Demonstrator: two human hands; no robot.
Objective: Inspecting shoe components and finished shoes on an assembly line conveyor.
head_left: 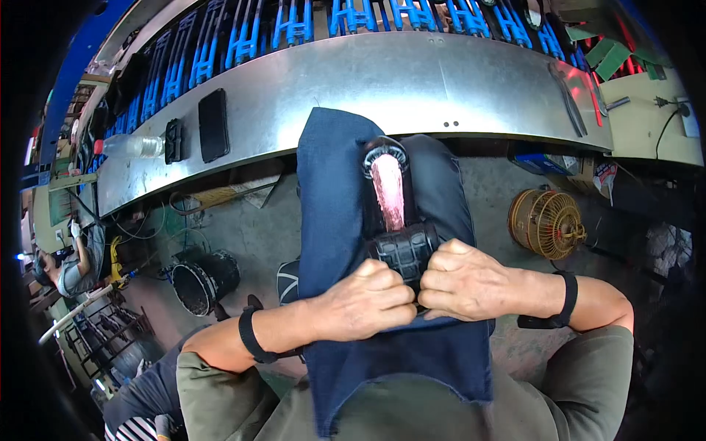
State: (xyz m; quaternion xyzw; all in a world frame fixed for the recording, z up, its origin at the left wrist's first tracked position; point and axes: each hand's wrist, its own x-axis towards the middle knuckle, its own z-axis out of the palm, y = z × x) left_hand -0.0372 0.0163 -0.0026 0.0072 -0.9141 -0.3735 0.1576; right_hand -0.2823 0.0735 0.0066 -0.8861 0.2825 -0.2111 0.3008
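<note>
A black tyre [406, 251] with a chunky block tread lies across my lap, its long axis pointing away from me. A pinkish strip [387, 189] shows along its middle; what it is made of I cannot make out. My left hand [368, 300] is closed in a fist at the tyre's near left edge. Opposite it, my right hand [465, 282] is closed on the near right edge, with the knuckles of both hands almost meeting. The fingertips are hidden under the tyre. A dark blue cloth [327, 184] covers my lap beneath it.
Ahead runs a metal bench [353, 77] with a black phone [214, 125], a clear bottle [136, 146] and blue fork-shaped frames [294, 29] behind. On the floor stand a black bucket [195, 287] and a round wicker cage [548, 224]. Another person [77, 268] is at far left.
</note>
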